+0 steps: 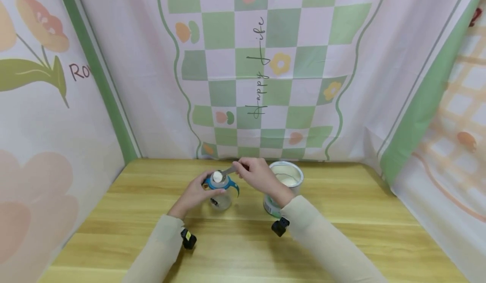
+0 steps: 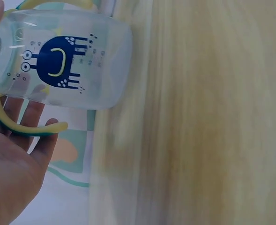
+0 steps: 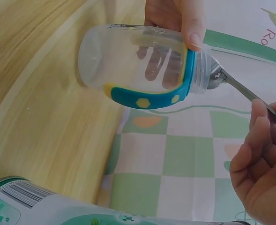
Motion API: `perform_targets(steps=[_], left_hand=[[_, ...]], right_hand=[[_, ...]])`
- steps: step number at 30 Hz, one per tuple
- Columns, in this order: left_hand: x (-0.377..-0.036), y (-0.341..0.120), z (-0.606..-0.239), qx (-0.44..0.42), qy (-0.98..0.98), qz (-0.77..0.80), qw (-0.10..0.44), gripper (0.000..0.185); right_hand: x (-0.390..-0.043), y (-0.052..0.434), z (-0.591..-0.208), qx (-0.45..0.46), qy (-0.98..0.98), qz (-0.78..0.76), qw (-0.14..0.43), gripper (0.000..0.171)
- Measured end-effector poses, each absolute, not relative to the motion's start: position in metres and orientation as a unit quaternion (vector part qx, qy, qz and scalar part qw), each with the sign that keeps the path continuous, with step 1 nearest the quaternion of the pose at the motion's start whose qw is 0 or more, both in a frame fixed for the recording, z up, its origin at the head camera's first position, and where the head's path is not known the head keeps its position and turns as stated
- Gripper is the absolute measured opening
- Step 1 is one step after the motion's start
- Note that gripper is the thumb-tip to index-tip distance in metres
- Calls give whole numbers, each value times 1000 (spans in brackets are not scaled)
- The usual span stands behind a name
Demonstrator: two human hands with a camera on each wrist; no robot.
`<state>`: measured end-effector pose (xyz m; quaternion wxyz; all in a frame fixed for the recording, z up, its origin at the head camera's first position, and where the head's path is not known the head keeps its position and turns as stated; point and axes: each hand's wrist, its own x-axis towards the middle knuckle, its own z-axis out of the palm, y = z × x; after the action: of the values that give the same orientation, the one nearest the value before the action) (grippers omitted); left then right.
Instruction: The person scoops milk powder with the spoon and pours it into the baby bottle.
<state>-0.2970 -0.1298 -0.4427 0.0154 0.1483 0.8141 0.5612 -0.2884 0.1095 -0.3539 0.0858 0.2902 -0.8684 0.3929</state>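
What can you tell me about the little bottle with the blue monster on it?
The bottle is clear plastic, with a dark blue monster print and measuring marks on its side. It has a teal collar and curved teal-and-yellow handles. It has no lid on and looks almost empty. It stands on the wooden table beside the tin. The left hand holds it, and the right hand holds a spoon of white powder at its mouth.

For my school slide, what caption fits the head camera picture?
Left hand holds a clear bottle while right hand tips a powder-filled spoon over it, beside an open tin.
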Motion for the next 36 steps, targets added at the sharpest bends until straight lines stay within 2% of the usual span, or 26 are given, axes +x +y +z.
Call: perform_targets(steps=[7, 12, 24, 27, 31, 36], left_hand=[[-293, -129, -440, 128, 818, 560, 28, 72], [-293, -130, -441, 131, 818, 559, 27, 71], [-295, -130, -441, 126, 823, 553, 34, 77], [-295, -130, -441, 128, 821, 555, 35, 77], [-295, -130, -441, 127, 821, 556, 35, 77], [-294, -130, -441, 123, 824, 552, 37, 79]], right_hand=[[-289, 110, -359, 325, -865, 365, 118, 28], [-289, 108, -363, 349, -863, 327, 165, 26], [-290, 109, -373, 441, -815, 165, 338, 7], [-291, 110, -375, 459, -796, 123, 375, 7], [-291, 111, -376, 465, -788, 91, 394, 8], [-287, 113, -372, 483, -781, 74, 388, 10]])
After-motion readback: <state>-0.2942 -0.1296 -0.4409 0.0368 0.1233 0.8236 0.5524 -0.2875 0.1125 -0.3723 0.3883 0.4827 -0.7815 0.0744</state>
